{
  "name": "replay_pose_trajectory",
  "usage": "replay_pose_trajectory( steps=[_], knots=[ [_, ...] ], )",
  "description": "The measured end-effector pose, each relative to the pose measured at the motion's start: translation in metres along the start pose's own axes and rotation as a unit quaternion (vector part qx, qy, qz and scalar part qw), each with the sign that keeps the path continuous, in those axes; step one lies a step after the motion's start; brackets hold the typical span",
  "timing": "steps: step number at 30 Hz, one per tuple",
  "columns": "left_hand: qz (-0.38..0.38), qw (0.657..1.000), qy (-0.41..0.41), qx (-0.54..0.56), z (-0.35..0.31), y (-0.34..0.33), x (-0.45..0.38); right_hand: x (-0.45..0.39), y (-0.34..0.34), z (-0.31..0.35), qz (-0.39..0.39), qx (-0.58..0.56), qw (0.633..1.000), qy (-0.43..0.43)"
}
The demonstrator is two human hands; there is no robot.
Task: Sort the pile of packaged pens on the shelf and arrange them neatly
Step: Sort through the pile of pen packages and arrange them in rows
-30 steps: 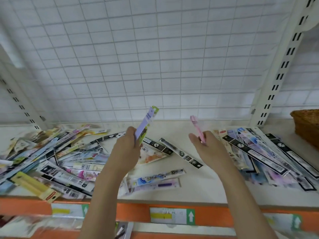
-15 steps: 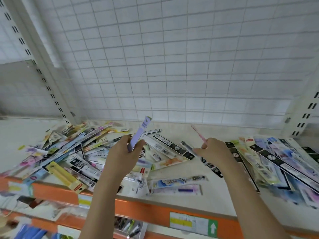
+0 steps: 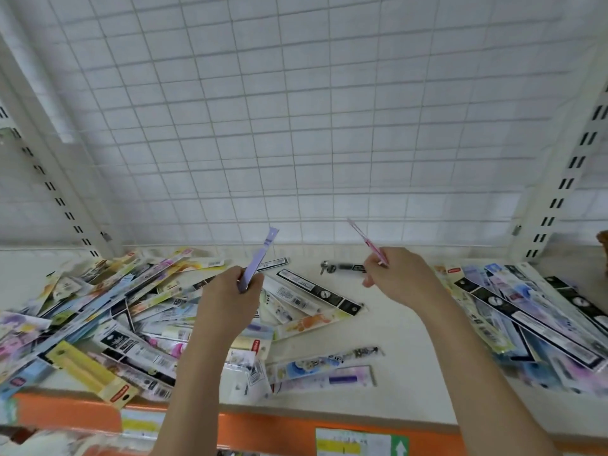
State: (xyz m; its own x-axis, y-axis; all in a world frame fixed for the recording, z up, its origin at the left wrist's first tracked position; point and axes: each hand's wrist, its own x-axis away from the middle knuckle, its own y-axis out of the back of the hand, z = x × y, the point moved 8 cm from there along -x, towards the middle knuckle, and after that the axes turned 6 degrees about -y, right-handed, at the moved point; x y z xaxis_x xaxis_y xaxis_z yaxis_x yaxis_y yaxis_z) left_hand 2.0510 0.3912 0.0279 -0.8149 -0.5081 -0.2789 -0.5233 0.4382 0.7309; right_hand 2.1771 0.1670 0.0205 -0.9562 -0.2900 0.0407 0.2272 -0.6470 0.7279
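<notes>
A jumbled pile of packaged pens [image 3: 108, 317] covers the left half of the cream shelf [image 3: 388, 327]. A tidier row of packaged pens [image 3: 533, 320] lies side by side on the right. My left hand [image 3: 230, 297] is raised above the pile's right edge, closed on a purple pen package [image 3: 260, 255] that points up. My right hand [image 3: 401, 278] is raised over the middle of the shelf, pinching a thin pink pen package [image 3: 367, 240]. A few loose packages [image 3: 325, 366] lie between my forearms.
A white wire-grid panel [image 3: 296, 126] backs the shelf, with slotted uprights at left [image 3: 56, 189] and right [image 3: 559, 179]. The shelf's front edge is an orange price rail [image 3: 276, 429] with labels. A brown basket edge [image 3: 602, 245] shows at far right.
The camera view swung left and then back right and tilted upward. Both hands stay raised with their packages; the purple package now stands more upright.
</notes>
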Motion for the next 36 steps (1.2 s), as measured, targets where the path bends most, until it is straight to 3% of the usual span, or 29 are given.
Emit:
replay_pose_trajectory(
  steps=[5, 14, 22, 36],
  knots=[
    [0.006, 1.0, 0.004, 0.002, 0.014, 0.002, -0.014, 0.0, -0.005, 0.018, -0.037, 0.005, 0.999, 0.017],
    [0.008, 1.0, 0.017, -0.003, 0.065, 0.027, -0.038, -0.026, -0.077, 0.033, 0.056, 0.08, 0.994, -0.049],
    [0.038, 0.999, 0.007, -0.01, 0.099, 0.044, -0.066, -0.045, -0.105, 0.036, 0.004, 0.18, 0.974, -0.135],
    [0.182, 0.982, -0.055, 0.008, 0.124, 0.032, -0.07, -0.015, -0.097, 0.089, -0.078, 0.045, 0.992, -0.092]
  ],
)
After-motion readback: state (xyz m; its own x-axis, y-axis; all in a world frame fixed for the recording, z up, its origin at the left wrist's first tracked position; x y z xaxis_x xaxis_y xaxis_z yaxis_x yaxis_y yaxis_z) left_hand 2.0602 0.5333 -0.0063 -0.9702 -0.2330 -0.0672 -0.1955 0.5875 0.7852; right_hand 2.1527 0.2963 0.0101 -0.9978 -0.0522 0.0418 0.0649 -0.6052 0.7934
